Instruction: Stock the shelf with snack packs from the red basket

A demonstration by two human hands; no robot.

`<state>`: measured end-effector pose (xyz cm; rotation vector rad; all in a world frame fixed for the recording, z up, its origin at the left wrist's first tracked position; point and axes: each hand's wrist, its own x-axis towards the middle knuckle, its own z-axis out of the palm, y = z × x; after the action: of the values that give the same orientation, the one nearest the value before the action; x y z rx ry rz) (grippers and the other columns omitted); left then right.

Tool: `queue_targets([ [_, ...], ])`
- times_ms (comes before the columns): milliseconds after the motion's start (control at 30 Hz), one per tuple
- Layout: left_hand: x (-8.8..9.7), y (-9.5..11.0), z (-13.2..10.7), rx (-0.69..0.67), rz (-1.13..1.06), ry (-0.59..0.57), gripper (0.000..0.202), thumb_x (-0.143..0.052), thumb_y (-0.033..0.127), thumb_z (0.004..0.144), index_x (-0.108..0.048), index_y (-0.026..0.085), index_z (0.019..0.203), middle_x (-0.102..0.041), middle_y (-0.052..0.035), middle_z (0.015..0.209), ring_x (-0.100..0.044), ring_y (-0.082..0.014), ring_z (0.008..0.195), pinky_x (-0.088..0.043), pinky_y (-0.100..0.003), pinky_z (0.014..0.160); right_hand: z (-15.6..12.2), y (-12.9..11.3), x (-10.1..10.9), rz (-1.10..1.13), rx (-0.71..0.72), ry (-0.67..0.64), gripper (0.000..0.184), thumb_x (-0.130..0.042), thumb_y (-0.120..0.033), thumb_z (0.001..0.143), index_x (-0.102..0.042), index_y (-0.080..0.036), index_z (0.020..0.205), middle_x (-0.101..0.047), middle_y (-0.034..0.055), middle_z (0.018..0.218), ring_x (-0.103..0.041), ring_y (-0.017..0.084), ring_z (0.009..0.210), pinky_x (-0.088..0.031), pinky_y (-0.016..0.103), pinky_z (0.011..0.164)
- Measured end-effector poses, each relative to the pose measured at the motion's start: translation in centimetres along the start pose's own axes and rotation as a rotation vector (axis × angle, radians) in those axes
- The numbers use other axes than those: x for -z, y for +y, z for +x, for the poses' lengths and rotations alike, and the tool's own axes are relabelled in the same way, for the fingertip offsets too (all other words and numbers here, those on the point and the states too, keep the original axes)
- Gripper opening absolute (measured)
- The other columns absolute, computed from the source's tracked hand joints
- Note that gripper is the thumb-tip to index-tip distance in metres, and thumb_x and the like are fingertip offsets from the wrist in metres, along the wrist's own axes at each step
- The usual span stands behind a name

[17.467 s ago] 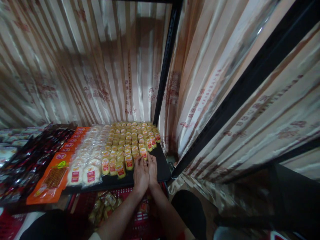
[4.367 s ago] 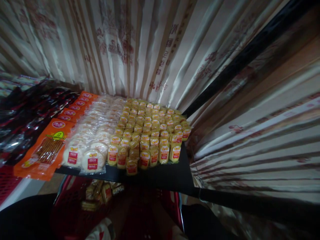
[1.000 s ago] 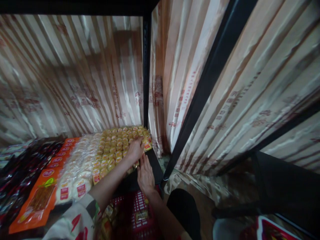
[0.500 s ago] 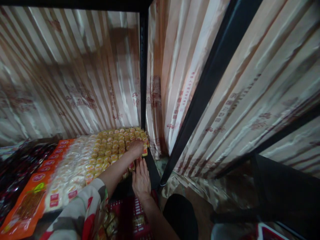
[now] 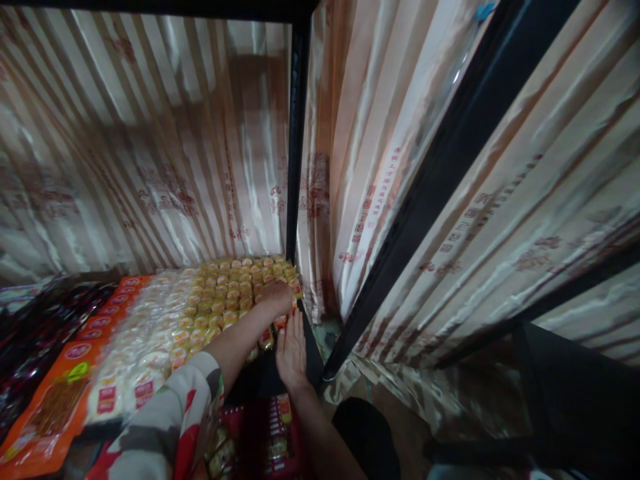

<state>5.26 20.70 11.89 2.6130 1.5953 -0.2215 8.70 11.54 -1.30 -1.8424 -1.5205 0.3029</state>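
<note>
Small yellow snack packs (image 5: 227,288) with red labels stand in tight rows on a black shelf (image 5: 265,380). My left hand (image 5: 277,297) reaches over them to the right end of the rows, fingers curled down on the packs there; whether it grips one I cannot make out. My right hand (image 5: 291,348) lies flat with fingers stretched out at the shelf's front right, its fingertips against the nearest packs. A patterned sleeve (image 5: 165,427) covers my left upper arm.
Left of the yellow packs lie clear packs of round white cakes (image 5: 135,357), orange packets (image 5: 50,407) and dark packets (image 5: 25,333). A red basket (image 5: 270,433) with more packs sits below the shelf. Black shelf posts (image 5: 296,140) and a striped curtain (image 5: 400,167) close in the right side.
Since 4.4 s ago both hands have come onto the shelf. Over the last second the left hand stays at the right end of the rows while the right hand stays flat beside them.
</note>
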Motion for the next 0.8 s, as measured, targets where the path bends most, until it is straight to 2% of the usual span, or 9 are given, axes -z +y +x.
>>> queue_targets([
  [200,-0.7,-0.4,-0.3,-0.01,0.004,0.076,0.03,-0.053,0.014,0.076,-0.065,0.011,0.103,-0.059,-0.0155,0.113,-0.053,-0.0273,0.109,-0.044,-0.032,0.086,0.0,-0.7,-0.2,-0.139,0.008,-0.015,0.055,-0.026,-0.024,0.089,-0.029,-0.005,0.141,-0.021,0.0124,0.15,-0.016,0.022,0.139,-0.028,0.038,0.107],
  [333,-1.4,-0.6,-0.5,-0.041,-0.016,0.15,0.037,-0.041,0.013,0.084,-0.058,0.017,0.116,-0.056,-0.013,0.116,-0.049,-0.0252,0.112,-0.042,-0.033,0.088,0.0,-0.7,-0.1,-0.164,0.048,0.005,0.055,-0.026,-0.023,0.089,-0.029,-0.004,0.141,-0.026,0.0141,0.148,-0.019,0.021,0.139,-0.027,0.035,0.107],
  [500,-2.0,-0.9,-0.6,-0.13,-0.039,0.151,0.027,-0.045,0.014,0.084,-0.066,0.016,0.1,-0.058,-0.0104,0.109,-0.047,-0.0221,0.11,-0.04,-0.029,0.089,0.1,-0.6,-0.1,-0.175,0.05,0.006,0.055,-0.026,-0.023,0.089,-0.028,-0.004,0.141,-0.027,0.014,0.148,-0.02,0.021,0.138,-0.026,0.034,0.107],
  [600,-2.1,-1.1,-0.4,-0.141,-0.047,0.138,0.026,-0.045,0.012,0.083,-0.067,0.015,0.098,-0.06,-0.01,0.105,-0.048,-0.021,0.107,-0.04,-0.028,0.087,0.0,-0.6,-0.1,-0.175,0.032,-0.021,0.054,-0.026,-0.024,0.09,-0.03,-0.004,0.14,-0.026,0.0137,0.148,-0.02,0.022,0.138,-0.026,0.035,0.107],
  [800,-1.9,-1.1,-0.5,-0.146,-0.046,0.134,0.026,-0.044,0.013,0.084,-0.067,0.015,0.097,-0.06,-0.0095,0.104,-0.048,-0.0208,0.106,-0.04,-0.029,0.087,-0.1,-0.7,-0.1,-0.158,0.01,0.001,0.055,-0.025,-0.026,0.091,-0.024,-0.006,0.142,-0.024,0.0124,0.149,-0.016,0.02,0.139,-0.026,0.034,0.107],
])
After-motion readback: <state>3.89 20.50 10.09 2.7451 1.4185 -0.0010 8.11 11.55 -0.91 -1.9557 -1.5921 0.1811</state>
